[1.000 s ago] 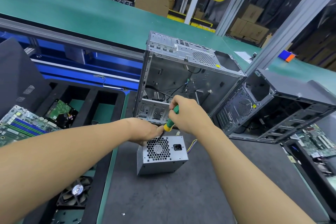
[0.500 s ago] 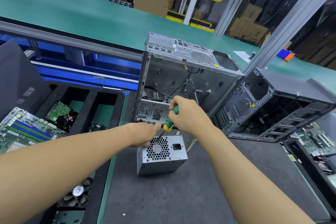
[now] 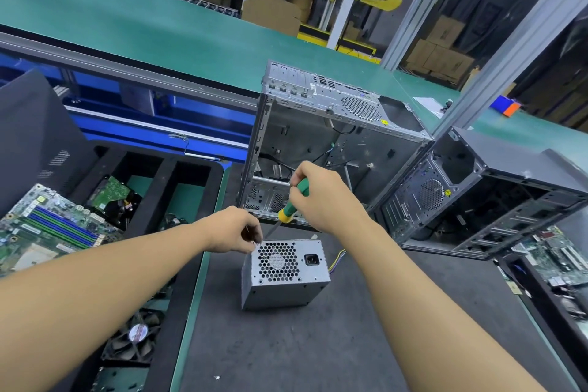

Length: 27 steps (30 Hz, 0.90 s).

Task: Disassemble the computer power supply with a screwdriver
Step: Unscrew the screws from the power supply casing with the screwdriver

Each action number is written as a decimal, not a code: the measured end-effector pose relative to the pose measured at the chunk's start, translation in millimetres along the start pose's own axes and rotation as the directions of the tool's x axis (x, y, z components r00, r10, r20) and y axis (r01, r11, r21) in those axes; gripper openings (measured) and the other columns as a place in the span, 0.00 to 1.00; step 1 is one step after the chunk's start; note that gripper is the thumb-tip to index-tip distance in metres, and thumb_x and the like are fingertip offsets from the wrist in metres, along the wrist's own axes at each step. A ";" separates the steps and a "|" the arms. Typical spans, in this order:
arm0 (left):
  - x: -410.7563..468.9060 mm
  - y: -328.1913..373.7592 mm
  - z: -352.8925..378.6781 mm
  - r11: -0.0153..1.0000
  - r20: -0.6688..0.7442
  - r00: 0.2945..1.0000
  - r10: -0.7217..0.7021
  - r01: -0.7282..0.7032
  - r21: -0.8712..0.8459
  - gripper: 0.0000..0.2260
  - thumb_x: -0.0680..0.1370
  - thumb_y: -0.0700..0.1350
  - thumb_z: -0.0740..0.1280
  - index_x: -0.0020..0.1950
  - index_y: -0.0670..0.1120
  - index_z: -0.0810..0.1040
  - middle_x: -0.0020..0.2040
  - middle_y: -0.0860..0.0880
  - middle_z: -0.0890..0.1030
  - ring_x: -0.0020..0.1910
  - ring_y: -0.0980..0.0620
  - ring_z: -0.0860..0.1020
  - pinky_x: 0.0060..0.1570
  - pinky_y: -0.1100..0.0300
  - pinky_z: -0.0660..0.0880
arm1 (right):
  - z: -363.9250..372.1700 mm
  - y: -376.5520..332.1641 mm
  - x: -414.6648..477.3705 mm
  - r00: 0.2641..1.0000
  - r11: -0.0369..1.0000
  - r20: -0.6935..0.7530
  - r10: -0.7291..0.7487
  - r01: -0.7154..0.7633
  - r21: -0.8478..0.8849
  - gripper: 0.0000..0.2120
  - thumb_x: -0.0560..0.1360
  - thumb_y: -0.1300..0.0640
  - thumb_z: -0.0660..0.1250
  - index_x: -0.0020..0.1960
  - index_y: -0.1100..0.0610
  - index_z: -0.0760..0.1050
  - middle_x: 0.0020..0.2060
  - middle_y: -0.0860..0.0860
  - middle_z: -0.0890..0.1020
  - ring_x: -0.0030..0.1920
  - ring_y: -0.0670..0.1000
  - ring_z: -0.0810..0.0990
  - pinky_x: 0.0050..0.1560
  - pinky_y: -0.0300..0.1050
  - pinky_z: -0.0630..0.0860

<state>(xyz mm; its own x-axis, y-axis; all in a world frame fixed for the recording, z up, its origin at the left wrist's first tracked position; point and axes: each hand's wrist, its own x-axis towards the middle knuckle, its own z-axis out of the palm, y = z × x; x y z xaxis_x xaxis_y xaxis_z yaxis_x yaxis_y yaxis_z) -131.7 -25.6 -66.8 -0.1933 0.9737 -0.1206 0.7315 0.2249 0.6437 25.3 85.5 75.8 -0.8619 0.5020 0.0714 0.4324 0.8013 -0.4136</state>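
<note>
Head view: power supply (image 3: 284, 274) on the bench (image 3: 318, 347) below you; your right grip (image 3: 321, 197) wraps the screwdriver (image 3: 294, 199), shaft slanting down-left to its top-left corner; your left grip (image 3: 234, 229) curls there, hold unclear.

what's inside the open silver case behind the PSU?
Inside the silver case: loose black cables, a perforated drive cage at the bottom, bare metal walls. The right hand and the screwdriver cover part of the lower interior.

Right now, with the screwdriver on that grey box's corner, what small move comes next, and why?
Probably turn the screwdriver to unscrew that corner: the right hand grips its handle, its tip meets the power supply's top-left corner, and the left hand curls beside it.
</note>
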 end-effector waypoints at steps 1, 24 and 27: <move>-1.3 -0.9 1.5 1.000 -0.019 1.000 -0.017 0.017 -0.025 0.05 0.73 0.44 0.73 0.47 0.53 0.83 0.44 0.59 0.82 0.42 0.66 0.79 0.45 0.72 0.75 | 1.1 -1.9 0.8 1.000 1.000 0.005 -0.005 0.005 -0.002 0.01 0.76 0.56 0.63 0.47 0.52 0.71 0.39 0.47 0.75 0.35 0.48 0.70 0.34 0.43 0.65; -7.2 -1.9 27.1 0.965 -0.221 0.958 -0.181 0.129 -0.230 0.08 0.71 0.43 0.74 0.38 0.57 0.82 0.39 0.59 0.83 0.40 0.64 0.80 0.43 0.68 0.77 | 15.4 -8.9 2.8 1.000 1.000 0.023 0.010 -0.009 -0.028 0.05 0.81 0.53 0.63 0.52 0.55 0.70 0.46 0.49 0.74 0.42 0.47 0.71 0.35 0.38 0.65; -5.3 -1.5 29.6 0.964 -0.243 0.951 -0.191 0.136 -0.227 0.06 0.71 0.43 0.74 0.39 0.55 0.83 0.38 0.59 0.83 0.40 0.65 0.79 0.39 0.76 0.72 | 15.5 -8.4 3.8 0.999 1.000 0.028 0.020 -0.020 -0.015 0.06 0.81 0.52 0.63 0.52 0.54 0.70 0.46 0.49 0.74 0.40 0.45 0.70 0.34 0.36 0.64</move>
<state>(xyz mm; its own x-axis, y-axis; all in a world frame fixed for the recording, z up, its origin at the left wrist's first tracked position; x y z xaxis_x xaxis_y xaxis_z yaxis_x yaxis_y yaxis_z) -112.5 -30.0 -89.5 -0.4825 0.8742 -0.0543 0.5308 0.3412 0.7758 14.3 75.7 65.5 -0.8601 0.5087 0.0373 0.4534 0.7960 -0.4011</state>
